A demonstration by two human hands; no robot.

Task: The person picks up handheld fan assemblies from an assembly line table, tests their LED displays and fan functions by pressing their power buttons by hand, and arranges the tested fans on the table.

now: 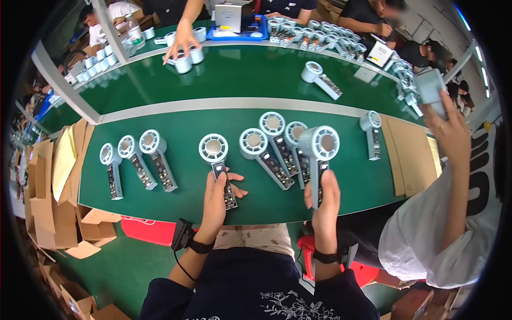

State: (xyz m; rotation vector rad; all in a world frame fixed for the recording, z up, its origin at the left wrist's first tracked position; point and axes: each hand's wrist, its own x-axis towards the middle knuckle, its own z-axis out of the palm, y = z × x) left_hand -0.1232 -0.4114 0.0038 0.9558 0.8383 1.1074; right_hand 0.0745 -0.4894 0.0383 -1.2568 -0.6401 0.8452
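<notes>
My left hand [215, 198] grips the handle of a light-blue handheld fan body [213, 148], thumb on its exposed circuit board and other fingers stretched out to the right behind it. In my right hand [327, 198] another such fan body [319, 144] stands raised, fingers wrapped round its handle. Each has a round slotted head with a silver disc in its middle. Just left of my right hand lies a group of several fan bodies [255, 143], partly overlapping and partly hidden by the held one. Three more fan bodies [151, 142] lie spaced out at the left.
A single fan body [371, 121] lies at the right beside flat cardboard [410, 154]. Cardboard boxes [53, 197] stand left of the green table [176, 202]. Beyond the metal rail [229, 104], a co-worker's hand [184, 41] touches round parts. Another person's arm [453, 144] reaches in at right.
</notes>
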